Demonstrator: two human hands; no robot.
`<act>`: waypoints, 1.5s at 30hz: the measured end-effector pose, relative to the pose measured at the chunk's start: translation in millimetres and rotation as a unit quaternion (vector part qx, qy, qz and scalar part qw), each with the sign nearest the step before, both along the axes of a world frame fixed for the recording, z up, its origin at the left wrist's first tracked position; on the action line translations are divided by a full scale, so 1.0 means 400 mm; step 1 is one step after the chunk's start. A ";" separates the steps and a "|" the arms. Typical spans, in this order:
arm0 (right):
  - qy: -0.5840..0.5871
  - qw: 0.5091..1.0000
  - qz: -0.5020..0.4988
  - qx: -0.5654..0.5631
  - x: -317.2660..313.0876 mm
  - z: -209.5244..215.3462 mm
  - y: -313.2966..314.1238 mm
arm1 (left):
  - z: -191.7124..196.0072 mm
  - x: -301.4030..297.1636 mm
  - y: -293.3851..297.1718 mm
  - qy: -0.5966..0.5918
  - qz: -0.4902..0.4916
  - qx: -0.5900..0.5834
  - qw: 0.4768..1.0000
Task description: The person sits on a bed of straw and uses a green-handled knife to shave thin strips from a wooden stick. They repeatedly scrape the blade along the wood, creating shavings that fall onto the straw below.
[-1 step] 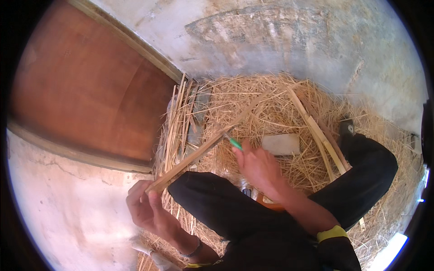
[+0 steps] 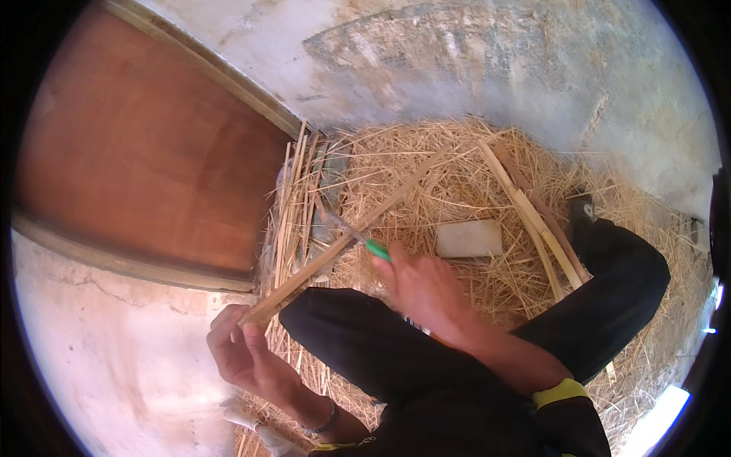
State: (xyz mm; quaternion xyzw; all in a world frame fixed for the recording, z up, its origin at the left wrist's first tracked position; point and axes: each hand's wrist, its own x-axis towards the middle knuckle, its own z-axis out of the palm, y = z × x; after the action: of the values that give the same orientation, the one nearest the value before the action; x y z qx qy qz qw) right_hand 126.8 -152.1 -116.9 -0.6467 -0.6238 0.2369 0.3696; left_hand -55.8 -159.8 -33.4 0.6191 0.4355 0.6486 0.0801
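My left hand (image 2: 255, 358) grips the near end of a long, flat bamboo strip (image 2: 308, 270), which slants up and away to the right over the shavings. My right hand (image 2: 430, 297) is closed round the green handle of a knife (image 2: 376, 249). The knife's blade crosses the strip around its middle, its tip reaching past the strip's left edge. The strip passes close by my bent left knee (image 2: 327, 308). How far the blade bites into the strip cannot be made out.
Loose shavings (image 2: 403, 171) cover the floor. A pale rectangular block (image 2: 468, 238) lies beyond my right hand. Longer strips (image 2: 544, 228) lean near my right leg (image 2: 609, 282); thin strips (image 2: 297, 213) are heaped beside the brown door panel (image 2: 160, 152). A stained wall (image 2: 487, 68) rises behind.
My right hand and the knife have moved left and slightly down along the strip, and more blade now shows across it. The left hand has shifted slightly left, still holding the strip.
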 end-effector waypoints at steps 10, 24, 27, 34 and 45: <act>-0.014 0.998 -0.054 -0.010 0.038 -0.132 0.073 | -0.004 -0.008 0.001 0.025 -0.020 -0.002 0.999; -0.024 0.967 -0.059 -0.247 0.196 -0.202 0.072 | 0.006 0.017 0.007 0.017 0.009 0.016 1.000; 0.000 0.977 0.006 -0.215 0.165 -0.037 0.019 | 0.016 0.020 0.002 0.019 0.014 0.005 1.000; 0.027 0.995 0.094 -0.025 0.071 0.179 -0.107 | 0.014 0.043 -0.015 0.002 -0.012 0.002 1.000; 0.004 0.996 0.075 0.045 -0.013 0.122 -0.079 | 0.012 0.044 -0.018 0.038 -0.051 0.016 0.998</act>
State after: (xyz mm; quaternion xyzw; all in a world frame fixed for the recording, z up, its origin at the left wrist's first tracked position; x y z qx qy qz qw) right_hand 121.5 -183.8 -68.1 -0.5798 -0.6793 0.2379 0.3819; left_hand -38.2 -167.0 -28.8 0.6658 0.3955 0.6267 0.0869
